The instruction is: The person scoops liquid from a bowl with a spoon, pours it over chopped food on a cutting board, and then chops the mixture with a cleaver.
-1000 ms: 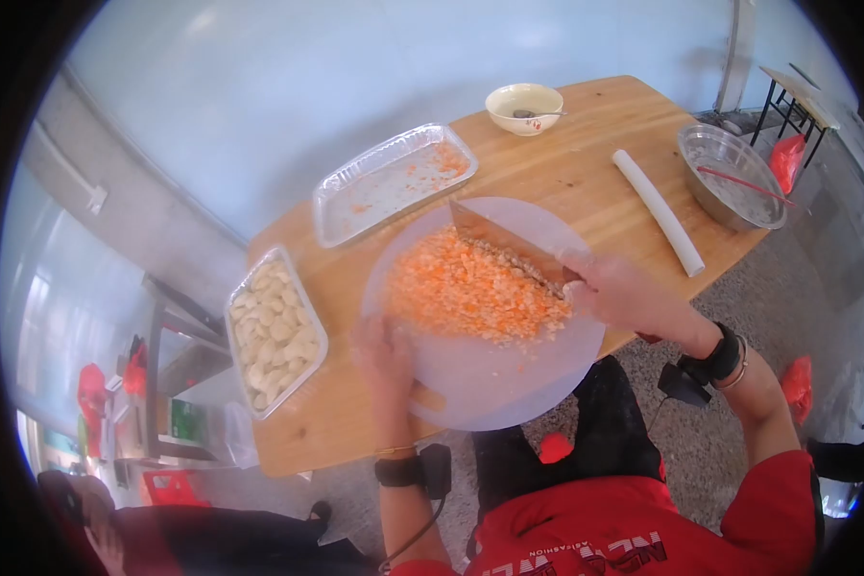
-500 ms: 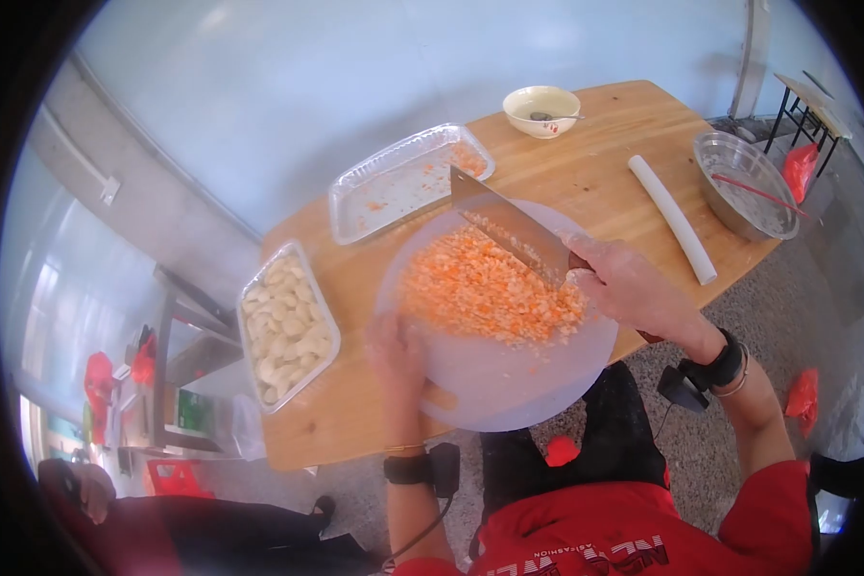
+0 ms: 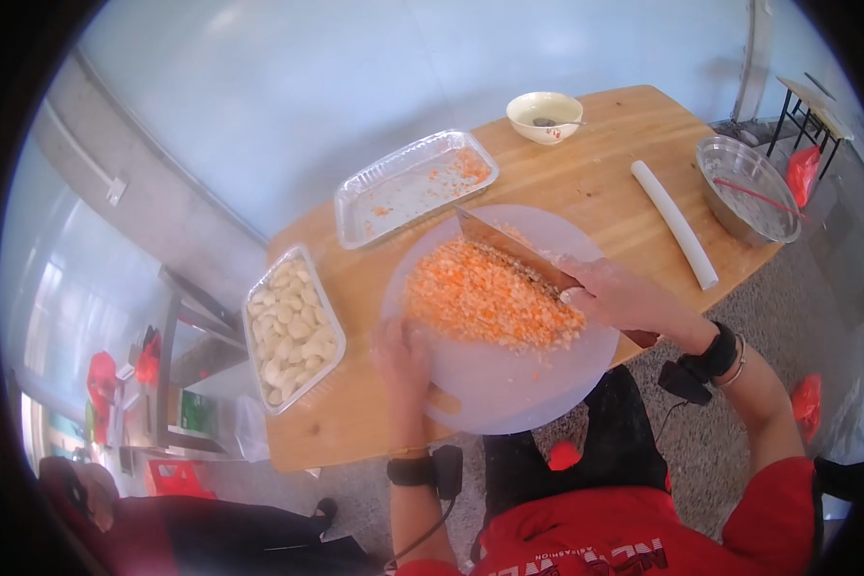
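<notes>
My right hand (image 3: 624,293) is closed round the handle of a cleaver (image 3: 511,248). The blade is down along the far side of a pile of finely chopped orange and pale food (image 3: 485,298), which could be carrot with something whitish. Under the pile is a round, translucent white cutting board (image 3: 509,389). My left hand (image 3: 403,360) holds the board's left edge, close to the pile; its fingers are slightly blurred.
Left is a foil tray (image 3: 331,355) of pale dough pieces; behind the board, another foil tray (image 3: 379,206) holds orange scraps. A bowl (image 3: 545,120) with a spoon, a white rod (image 3: 674,226) and a metal basin (image 3: 739,216) stand on the wooden table (image 3: 605,173). Someone sits lower left.
The cleaver's blade has come down and tilted against the far edge of the chopped pile, my right hand with it. My left hand stays at the board's edge. The view has shifted slightly.
</notes>
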Available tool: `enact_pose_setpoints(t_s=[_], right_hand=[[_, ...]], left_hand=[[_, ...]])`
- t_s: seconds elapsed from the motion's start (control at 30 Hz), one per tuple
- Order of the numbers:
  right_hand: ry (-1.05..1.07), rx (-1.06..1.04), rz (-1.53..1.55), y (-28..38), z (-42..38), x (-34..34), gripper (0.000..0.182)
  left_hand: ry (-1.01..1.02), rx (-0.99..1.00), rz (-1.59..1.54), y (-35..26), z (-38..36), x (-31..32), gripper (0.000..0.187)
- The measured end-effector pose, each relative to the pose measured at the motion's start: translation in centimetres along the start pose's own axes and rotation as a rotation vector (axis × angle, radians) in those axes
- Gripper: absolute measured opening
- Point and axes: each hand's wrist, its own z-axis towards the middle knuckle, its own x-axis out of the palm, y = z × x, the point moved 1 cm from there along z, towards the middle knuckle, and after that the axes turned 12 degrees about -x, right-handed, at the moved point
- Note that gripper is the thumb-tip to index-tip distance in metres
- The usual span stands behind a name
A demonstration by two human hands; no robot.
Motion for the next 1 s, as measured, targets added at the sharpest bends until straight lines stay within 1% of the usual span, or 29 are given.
enact_pose_setpoints(t_s=[0.13, 0.2, 0.23, 0.3, 0.33, 0.4, 0.43, 0.5, 0.53, 0.6, 0.63, 0.7, 0.83, 0.87, 0.9, 0.97, 1.0], right_hand=[[0.000, 0.027, -0.003, -0.4, -1.4, 0.2, 0.054], [-0.090, 0.029, 0.201, 0.2, -1.8, -0.3, 0.057], [-0.092, 0.031, 0.201, 1.0, -1.9, -0.8, 0.057], [-0.065, 0.189, 0.297, 2.4, -2.1, -1.6, 0.058], [-0.063, 0.191, 0.299, 2.5, -2.2, -1.5, 0.058], [-0.189, -0.019, 0.300, 2.7, -2.5, -1.3, 0.056], [-0.192, -0.016, 0.299, 2.3, -2.4, -0.8, 0.056], [-0.056, 0.050, 0.093, 0.8, -1.8, 0.8, 0.055], [-0.059, 0.049, 0.093, 0.4, -1.8, 1.1, 0.055], [-0.127, -0.037, 0.250, -0.1, -1.7, 1.5, 0.054], [-0.125, -0.040, 0.252, 0.5, -1.8, 1.2, 0.054], [-0.157, 0.053, 0.286, 2.5, -2.1, -0.1, 0.054], [-0.173, 0.011, 0.241, 3.2, -2.1, 0.1, 0.053], [-0.086, 0.067, 0.198, 2.8, -1.8, 0.7, 0.053], [0.000, 0.120, 0.153, 2.5, -1.5, 1.1, 0.052], [-0.041, 0.071, 0.205, 1.9, -1.2, 0.9, 0.052], [-0.083, 0.032, 0.260, 1.8, -1.1, 0.8, 0.052]], left_hand=[[-0.008, -0.006, 0.011, -0.2, 0.1, -0.2, 0.022], [-0.006, -0.020, 0.008, -0.3, -0.1, 0.0, 0.021], [-0.027, -0.021, 0.005, -0.1, 0.0, 0.2, 0.021], [-0.043, -0.026, 0.006, 0.0, 0.0, 0.2, 0.021], [-0.022, -0.032, -0.003, -0.1, 0.1, 0.0, 0.022], [0.001, -0.035, -0.013, -0.1, 0.1, 0.0, 0.022], [-0.015, -0.032, -0.015, -0.1, 0.0, 0.1, 0.022], [-0.031, -0.027, -0.018, -0.2, -0.1, 0.2, 0.022], [-0.031, -0.023, 0.001, -0.2, -0.1, 0.1, 0.022], [-0.039, -0.020, 0.023, -0.1, 0.0, -0.1, 0.022], [-0.008, -0.046, 0.024, 0.1, -0.1, 0.0, 0.024], [0.022, -0.075, 0.028, 0.4, -0.1, 0.1, 0.028], [0.065, -0.106, 0.009, 0.5, -0.1, 0.0, 0.030], [0.076, -0.111, 0.007, 0.4, -0.1, 0.0, 0.030], [0.073, -0.111, 0.011, 0.3, -0.1, 0.0, 0.030], [-0.059, -0.036, -0.006, 0.1, -0.1, 0.2, 0.019], [-0.062, -0.038, -0.003, 0.2, -0.1, 0.3, 0.019]])
